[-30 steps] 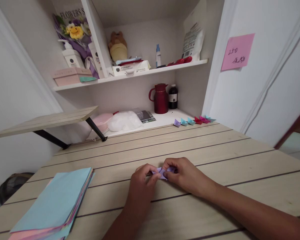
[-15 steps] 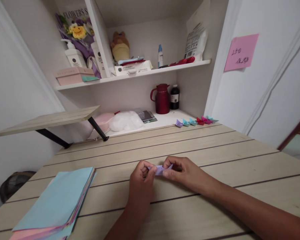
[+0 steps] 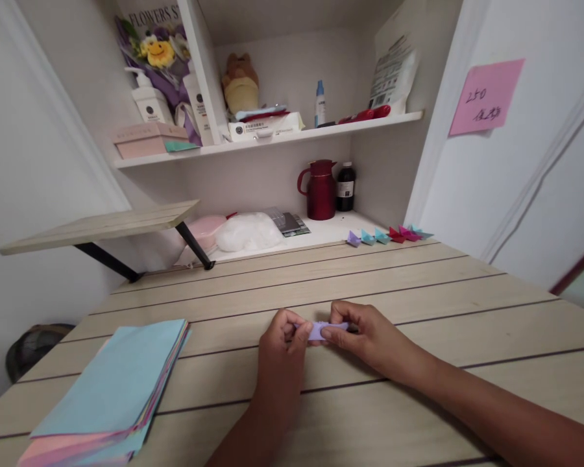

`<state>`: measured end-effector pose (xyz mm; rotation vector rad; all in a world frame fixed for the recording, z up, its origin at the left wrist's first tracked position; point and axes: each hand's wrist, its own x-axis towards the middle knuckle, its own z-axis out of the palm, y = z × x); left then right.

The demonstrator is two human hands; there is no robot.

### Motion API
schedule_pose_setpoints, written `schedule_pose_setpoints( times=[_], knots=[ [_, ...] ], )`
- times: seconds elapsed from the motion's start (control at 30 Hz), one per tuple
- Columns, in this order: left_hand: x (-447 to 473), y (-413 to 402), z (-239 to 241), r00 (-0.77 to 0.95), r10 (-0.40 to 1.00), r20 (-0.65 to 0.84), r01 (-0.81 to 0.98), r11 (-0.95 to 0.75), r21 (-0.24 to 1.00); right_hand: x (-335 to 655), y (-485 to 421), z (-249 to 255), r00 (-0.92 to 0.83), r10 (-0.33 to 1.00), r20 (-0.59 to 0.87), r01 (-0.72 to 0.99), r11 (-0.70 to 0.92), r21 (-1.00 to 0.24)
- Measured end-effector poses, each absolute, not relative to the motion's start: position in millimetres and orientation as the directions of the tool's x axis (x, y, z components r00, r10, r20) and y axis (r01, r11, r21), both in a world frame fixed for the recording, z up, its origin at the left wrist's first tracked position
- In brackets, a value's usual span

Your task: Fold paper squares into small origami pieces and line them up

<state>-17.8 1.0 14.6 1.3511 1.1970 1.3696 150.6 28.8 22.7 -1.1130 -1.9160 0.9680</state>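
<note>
Between my hands is a small folded piece of purple paper (image 3: 317, 331), held just over the wooden tabletop. My left hand (image 3: 286, 337) pinches its left end between thumb and fingers. At the right end, my right hand (image 3: 357, 327) grips it the same way, thumb across the front. The fingertips cover both ends, so the full folded shape is hidden. Beyond them, a row of small folded paper boats (image 3: 382, 237) in purple, light blue, red and pink lines the far right edge of the table.
A stack of coloured paper (image 3: 111, 383), light blue on top, lies at the left. Behind it stands a raised wooden shelf (image 3: 102, 227) on black legs. At the back are a plastic bag (image 3: 248, 231), a red jug (image 3: 320, 191) and a dark bottle (image 3: 345, 188).
The purple paper now shows a flatter, strip-like front between my fingers. Both hands still grip its ends. The whole view has shifted slightly, moving the scene a little rightward.
</note>
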Motion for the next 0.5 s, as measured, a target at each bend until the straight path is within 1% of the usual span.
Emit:
schedule_pose_setpoints(
  times=[0.1, 0.2, 0.37, 0.5],
  knots=[
    [-19.2, 0.9, 13.2, -0.066, 0.977, 0.202, 0.104, -0.195, 0.975, 149.9, 30.4, 19.9, -0.337, 0.914, 0.224, 0.357, 0.344, -0.869],
    [-20.6, 1.0, 13.7, -0.082, 0.977, 0.199, 0.163, -0.184, 0.969, 150.2, 30.3, 20.5, -0.300, 0.913, 0.276, 0.376, 0.379, -0.845],
    [-19.4, -0.9, 19.5, -0.093, 0.977, 0.190, 0.148, -0.175, 0.973, 151.5, 25.3, 26.6, -0.300, 0.883, 0.361, 0.388, 0.458, -0.800],
    [-18.1, -4.6, 22.2, -0.124, 0.971, 0.203, 0.184, -0.179, 0.966, 152.7, 23.1, 27.9, -0.324, 0.878, 0.353, 0.359, 0.459, -0.813]
  ],
)
